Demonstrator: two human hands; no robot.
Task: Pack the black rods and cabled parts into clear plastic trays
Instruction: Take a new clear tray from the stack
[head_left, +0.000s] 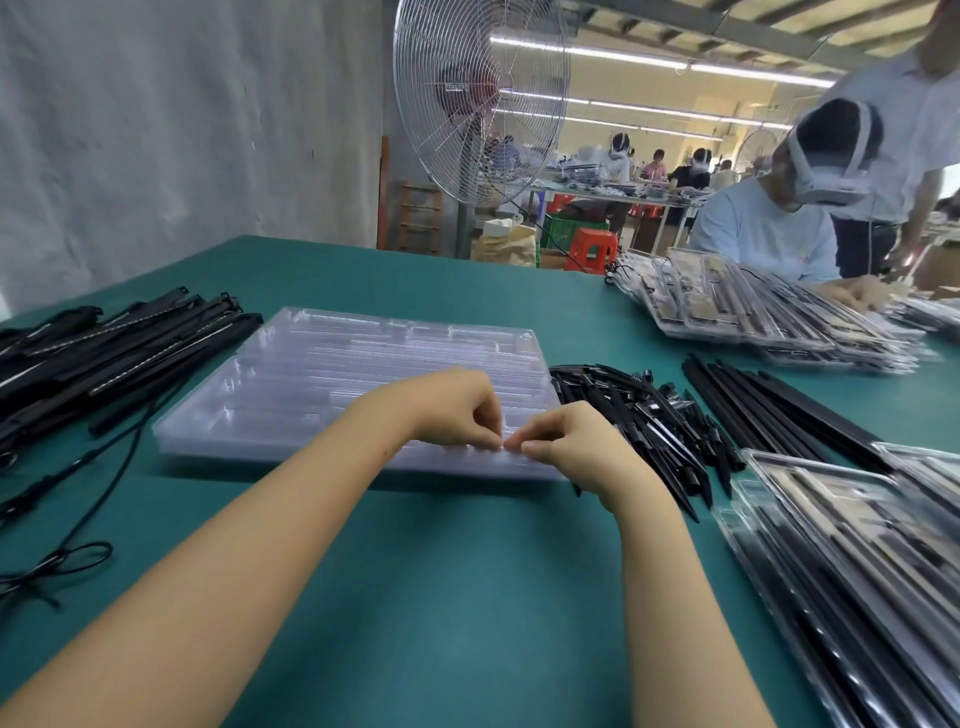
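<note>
- Here, the green table (415, 571) serves as the whole workstation, with stock laid out to either side of the person.
- The clear plastic trays (322, 374) lie in the middle, seemingly several nested together, and the top one has nothing in it. I judge they sit there so that both sides' stock is within reach.
- Filled trays (857, 545) are piled at the near right, probably set aside as finished work.
- The cabled parts (119, 343) are heaped on the left, their cords trailing toward the near edge.
- The black rods (769, 405) lie side by side on the right, beyond a heap of shorter black pieces (639, 415) that lies against the trays' right edge.
- The left hand (457, 410) and right hand (561, 441) meet at the trays' near rim, fingertips curled in and pinching it. This looks like an effort to peel the top tray free of those beneath, so loading has not yet begun.
</note>
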